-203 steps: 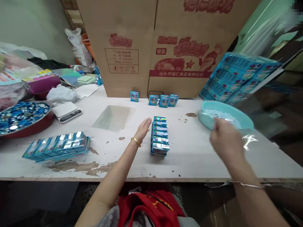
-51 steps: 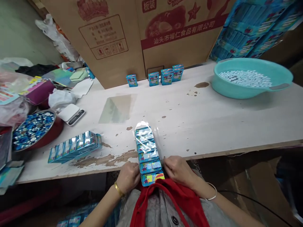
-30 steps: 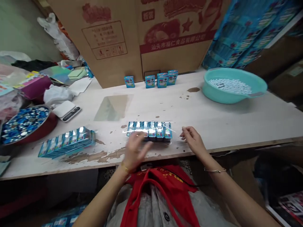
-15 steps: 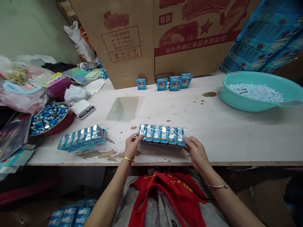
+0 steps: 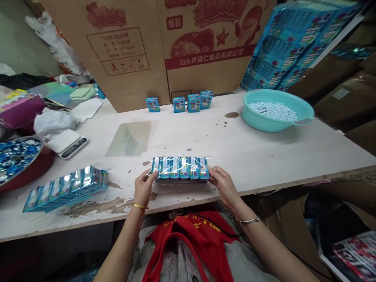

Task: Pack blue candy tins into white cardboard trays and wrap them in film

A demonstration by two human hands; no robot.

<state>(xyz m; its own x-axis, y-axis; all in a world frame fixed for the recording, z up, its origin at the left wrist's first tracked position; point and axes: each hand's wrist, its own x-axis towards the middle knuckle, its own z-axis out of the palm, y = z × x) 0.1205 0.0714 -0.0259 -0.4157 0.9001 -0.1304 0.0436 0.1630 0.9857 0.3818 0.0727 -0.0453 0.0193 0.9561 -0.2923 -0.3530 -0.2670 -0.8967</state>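
Left hand (image 5: 143, 188) and right hand (image 5: 223, 188) are each gripping one end of a glossy, film-wrapped row of six blue tins (image 5: 180, 169), sitting right near the front edge of the chipped white tabletop (image 5: 252, 156).

The row of tins (image 5: 180, 168) under clear film is bright blue, glinting silver. Beyond it, the turquoise basin (image 5: 258, 121) holds white pellets (image 5: 273, 111), and the tan carton (image 5: 202, 80) carries red print.

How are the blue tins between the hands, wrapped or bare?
Wrapped: clear film glints across the tins between the left hand and right hand.
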